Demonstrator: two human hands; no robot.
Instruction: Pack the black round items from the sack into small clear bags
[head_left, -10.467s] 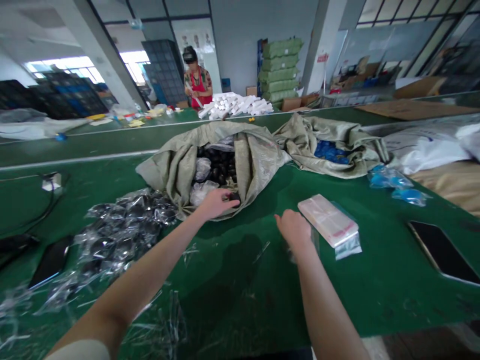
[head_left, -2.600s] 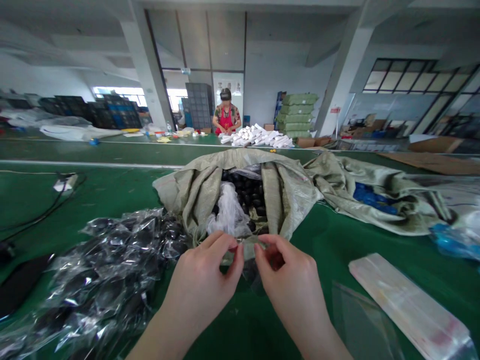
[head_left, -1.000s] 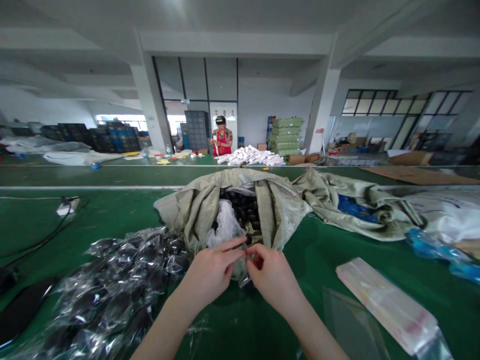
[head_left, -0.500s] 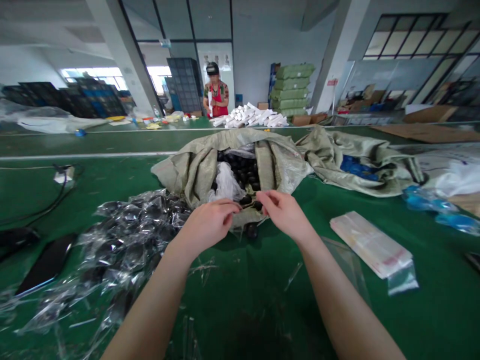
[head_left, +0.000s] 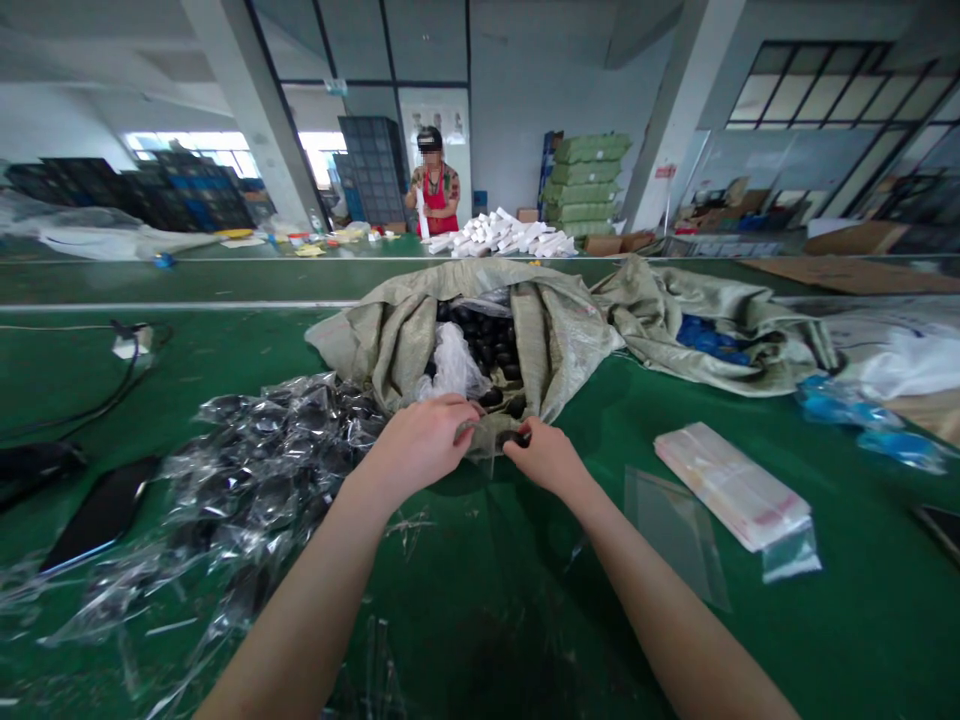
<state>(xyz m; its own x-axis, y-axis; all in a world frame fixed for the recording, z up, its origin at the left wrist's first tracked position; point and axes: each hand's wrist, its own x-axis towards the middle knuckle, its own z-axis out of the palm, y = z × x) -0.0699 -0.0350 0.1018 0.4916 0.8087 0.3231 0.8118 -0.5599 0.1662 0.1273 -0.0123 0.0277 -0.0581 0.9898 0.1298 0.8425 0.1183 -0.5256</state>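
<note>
An open woven sack (head_left: 405,330) full of black rounded pieces (head_left: 487,335) lies before me, with white plastic film (head_left: 456,365) bunched at its mouth. My left hand (head_left: 427,437) pinches what looks like a thin clear plastic bag (head_left: 487,455) in front of the sack. Close beside it, my right hand (head_left: 546,452) is closed on a black oval piece (head_left: 512,438), held at the bag's edge. Whether the piece is inside the bag I cannot tell. Left of my hands lies a heap of black pieces wrapped in clear bags (head_left: 277,450).
A stack of clear bags (head_left: 731,485) and a single flat bag (head_left: 675,535) lie to the right. A phone (head_left: 101,512) is at the left. A second sack (head_left: 660,325) holds blue items (head_left: 712,340). Across the table a person (head_left: 435,190) stands by white rolls (head_left: 502,235).
My right hand has moved down and slightly left, and a black piece now shows in its fingers. Clear plastic now shows between my hands. The loose piece below the sack's mouth no longer shows there.
</note>
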